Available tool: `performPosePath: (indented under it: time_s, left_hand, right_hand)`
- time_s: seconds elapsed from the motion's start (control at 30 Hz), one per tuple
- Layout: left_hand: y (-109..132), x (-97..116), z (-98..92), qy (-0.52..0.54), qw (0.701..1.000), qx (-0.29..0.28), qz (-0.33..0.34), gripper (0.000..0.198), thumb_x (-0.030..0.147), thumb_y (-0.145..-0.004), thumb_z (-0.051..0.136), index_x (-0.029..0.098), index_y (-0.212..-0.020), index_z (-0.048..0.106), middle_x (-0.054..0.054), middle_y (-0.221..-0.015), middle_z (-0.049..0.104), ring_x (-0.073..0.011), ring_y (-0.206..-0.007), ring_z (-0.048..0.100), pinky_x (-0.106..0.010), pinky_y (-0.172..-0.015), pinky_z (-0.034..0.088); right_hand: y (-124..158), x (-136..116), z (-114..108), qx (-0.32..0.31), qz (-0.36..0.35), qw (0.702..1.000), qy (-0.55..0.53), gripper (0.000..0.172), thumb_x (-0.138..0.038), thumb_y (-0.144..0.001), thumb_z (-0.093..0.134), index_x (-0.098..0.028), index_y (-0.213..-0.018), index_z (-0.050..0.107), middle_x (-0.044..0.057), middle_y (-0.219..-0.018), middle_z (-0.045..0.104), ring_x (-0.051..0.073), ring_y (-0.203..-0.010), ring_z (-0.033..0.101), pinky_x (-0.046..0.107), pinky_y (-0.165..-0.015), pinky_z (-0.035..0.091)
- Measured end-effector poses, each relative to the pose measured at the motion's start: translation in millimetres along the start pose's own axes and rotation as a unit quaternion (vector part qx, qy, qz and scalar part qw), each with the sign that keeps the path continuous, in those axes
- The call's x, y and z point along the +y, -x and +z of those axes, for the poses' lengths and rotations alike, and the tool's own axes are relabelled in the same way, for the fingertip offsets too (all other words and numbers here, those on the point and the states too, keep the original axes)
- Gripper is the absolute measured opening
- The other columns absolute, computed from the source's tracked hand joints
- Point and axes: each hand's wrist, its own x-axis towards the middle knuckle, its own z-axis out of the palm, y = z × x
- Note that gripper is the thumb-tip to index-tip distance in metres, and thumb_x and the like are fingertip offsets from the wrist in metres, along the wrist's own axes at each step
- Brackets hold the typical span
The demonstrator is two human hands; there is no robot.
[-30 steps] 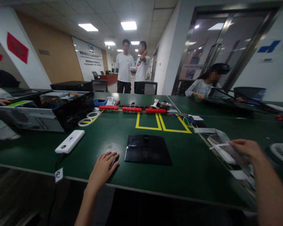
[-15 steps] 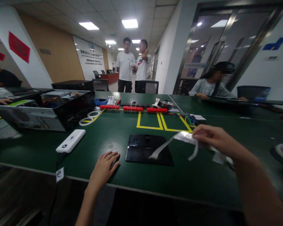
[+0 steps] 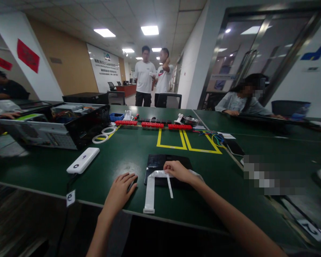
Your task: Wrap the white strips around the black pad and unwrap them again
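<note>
My left hand (image 3: 121,188) lies flat on the green table (image 3: 211,185) near the front edge, fingers spread, just left of a black flat pad (image 3: 160,162). My right hand (image 3: 178,170) rests on that pad, fingers closed on a clear plastic bag (image 3: 196,175) with white ribbon cables. One wide white ribbon cable (image 3: 150,192) trails from the hand down over the table toward the front edge; a thinner strip (image 3: 170,185) hangs beside it.
A white power bank (image 3: 83,160) lies to the left, an open computer case (image 3: 56,125) behind it with white tape rings (image 3: 100,139). Yellow floor-tape boxes (image 3: 188,142), red parts trays (image 3: 152,124) and coloured wires (image 3: 214,136) sit farther back. People stand and sit around the tables.
My right hand has swung from the right side of the table to the black pad, bringing the bag and ribbon cables with it. My left hand has stayed put.
</note>
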Motion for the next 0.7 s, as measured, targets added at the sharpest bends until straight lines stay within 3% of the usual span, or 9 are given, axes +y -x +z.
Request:
performPosePath:
  time_s: [0.1, 0.2, 0.37, 0.43, 0.7]
  left_hand:
    - [-3.3, 6.2, 3.5, -0.015, 1.000, 0.021, -0.015, 0.030, 0.028, -0.090, 0.046, 0.020, -0.114, 0.062, -0.008, -0.117, 0.065, -0.0235, -0.111, 0.058, -0.046, -0.101, 0.039]
    - [-8.5, 29.4, 7.8, -0.013, 0.999, 0.037, 0.000, 0.032, 0.028, -0.091, 0.043, 0.019, -0.118, 0.059, -0.008, -0.122, 0.062, -0.0217, -0.116, 0.055, -0.043, -0.103, 0.038]
    - [-20.2, 84.0, 20.3, 0.005, 0.995, -0.008, 0.095, 0.045, 0.037, -0.090, 0.047, 0.014, -0.129, 0.048, -0.014, -0.136, 0.050, -0.0267, -0.127, 0.043, -0.047, -0.105, 0.035]
    - [-24.5, 96.4, 26.5, 0.008, 0.995, -0.025, 0.094, 0.055, 0.043, -0.087, 0.050, 0.011, -0.131, 0.045, -0.018, -0.137, 0.047, -0.0311, -0.129, 0.039, -0.050, -0.104, 0.035]
    - [-26.0, 98.5, 36.8, -0.003, 0.994, -0.059, 0.087, 0.068, 0.056, -0.083, 0.050, 0.013, -0.135, 0.040, -0.022, -0.139, 0.042, -0.0373, -0.131, 0.033, -0.056, -0.102, 0.031]
  right_hand:
    - [-0.4, -0.9, 6.2, 0.027, -0.003, 0.999, 0.021, 0.008, -0.011, -0.079, 0.054, -0.015, -0.078, 0.062, 0.001, -0.072, 0.062, 0.012, -0.066, 0.056, 0.022, -0.061, 0.039]
    - [-0.2, -0.6, 12.3, 0.046, -0.007, 0.998, 0.043, 0.010, -0.009, -0.079, 0.054, -0.016, -0.078, 0.062, 0.002, -0.075, 0.063, 0.012, -0.068, 0.056, 0.022, -0.063, 0.039]
    - [-0.4, 0.2, 19.4, 0.064, -0.013, 0.995, 0.080, 0.011, -0.010, -0.081, 0.053, -0.016, -0.082, 0.061, 0.003, -0.082, 0.063, 0.013, -0.077, 0.057, 0.023, -0.069, 0.040]
    - [0.1, -0.5, 21.4, 0.069, -0.012, 0.993, 0.097, 0.011, -0.011, -0.083, 0.052, -0.017, -0.083, 0.061, 0.003, -0.084, 0.062, 0.014, -0.080, 0.057, 0.024, -0.072, 0.041]
    - [4.9, -6.8, 27.8, 0.083, 0.014, 0.982, 0.167, 0.012, -0.015, -0.086, 0.049, -0.019, -0.093, 0.058, 0.005, -0.095, 0.057, 0.015, -0.086, 0.056, 0.026, -0.076, 0.042]
